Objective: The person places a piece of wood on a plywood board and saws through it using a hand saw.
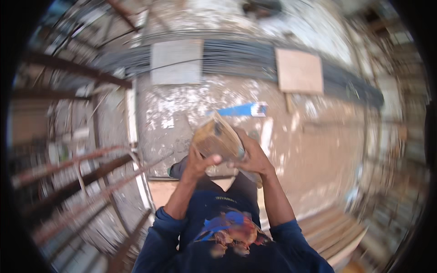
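Observation:
In front of my body I hold a brown wooden block point(216, 142) with a pointed top edge and a dark spot near it. My left hand point(198, 163) grips its left side, thumb across the near face. On the opposite side my right hand point(252, 154) is wrapped round the block, its thumb low near the bottom edge. Motion blur hides the block's finer detail, and its far side is out of sight. Just past it on the ground lies a flat blue tapering piece point(236, 110) with a whitish end.
A long bundle of dark rods point(239, 59) crosses the far side, with a whitish square board point(176, 61) and a pinkish one point(299, 71) on top. Rusty metal bars point(82, 166) stand at left. Wooden planks point(330, 232) lie at lower right.

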Tool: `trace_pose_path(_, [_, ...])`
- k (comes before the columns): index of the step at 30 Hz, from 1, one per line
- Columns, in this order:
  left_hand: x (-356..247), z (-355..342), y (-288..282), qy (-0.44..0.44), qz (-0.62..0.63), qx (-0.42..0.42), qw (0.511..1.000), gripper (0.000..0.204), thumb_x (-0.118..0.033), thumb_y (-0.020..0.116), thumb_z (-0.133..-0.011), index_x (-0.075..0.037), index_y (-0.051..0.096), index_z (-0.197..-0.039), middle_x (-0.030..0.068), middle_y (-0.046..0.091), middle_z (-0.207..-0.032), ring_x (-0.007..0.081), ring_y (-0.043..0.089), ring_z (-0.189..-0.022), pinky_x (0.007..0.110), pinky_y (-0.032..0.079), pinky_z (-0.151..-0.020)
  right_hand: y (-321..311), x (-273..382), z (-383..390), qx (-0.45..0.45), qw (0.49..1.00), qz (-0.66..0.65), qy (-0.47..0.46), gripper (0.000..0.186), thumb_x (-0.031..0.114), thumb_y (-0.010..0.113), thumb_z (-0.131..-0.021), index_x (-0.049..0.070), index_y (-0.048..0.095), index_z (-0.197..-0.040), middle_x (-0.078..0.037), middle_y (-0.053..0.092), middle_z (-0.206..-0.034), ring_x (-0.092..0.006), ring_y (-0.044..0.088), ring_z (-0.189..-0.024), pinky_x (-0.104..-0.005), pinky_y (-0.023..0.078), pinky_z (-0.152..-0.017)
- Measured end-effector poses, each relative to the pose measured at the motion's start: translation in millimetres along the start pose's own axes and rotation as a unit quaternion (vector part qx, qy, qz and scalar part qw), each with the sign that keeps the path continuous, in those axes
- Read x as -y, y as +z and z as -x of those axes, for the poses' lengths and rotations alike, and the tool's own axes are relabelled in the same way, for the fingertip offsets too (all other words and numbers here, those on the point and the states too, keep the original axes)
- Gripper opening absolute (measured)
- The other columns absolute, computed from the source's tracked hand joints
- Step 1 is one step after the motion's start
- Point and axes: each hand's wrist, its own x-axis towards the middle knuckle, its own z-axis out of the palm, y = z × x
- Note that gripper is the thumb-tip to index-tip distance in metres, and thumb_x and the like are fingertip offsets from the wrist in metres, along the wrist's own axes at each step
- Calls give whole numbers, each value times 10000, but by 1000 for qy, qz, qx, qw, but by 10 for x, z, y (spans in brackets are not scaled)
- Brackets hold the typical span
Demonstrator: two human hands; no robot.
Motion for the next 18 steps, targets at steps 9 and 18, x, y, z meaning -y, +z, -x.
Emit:
trace_pose_path(9, [1249,491,769,83,216,-346,909,695,-153,787,-697,14,487,-1301,130,633,-1126,225,630,-1038,357,501,-923,-361,-574,-293,339,933,117,-35,944,630,713,-743,-18,433,-1370,-255,531,-1325,-415,528,-1214,-468,423,-1017])
trace_pose_path(18, [2406,1590,1362,110,232,-550,794,989,-377,788,-731,-40,245,-1486,189,427,-1393,313,429,-1314,479,368,-1091,-50,-937,38,588,764,246,-100,894,707,650,-709,22,545,-1274,-241,643,-1143,-407,641,-1003,-497,501,-864])
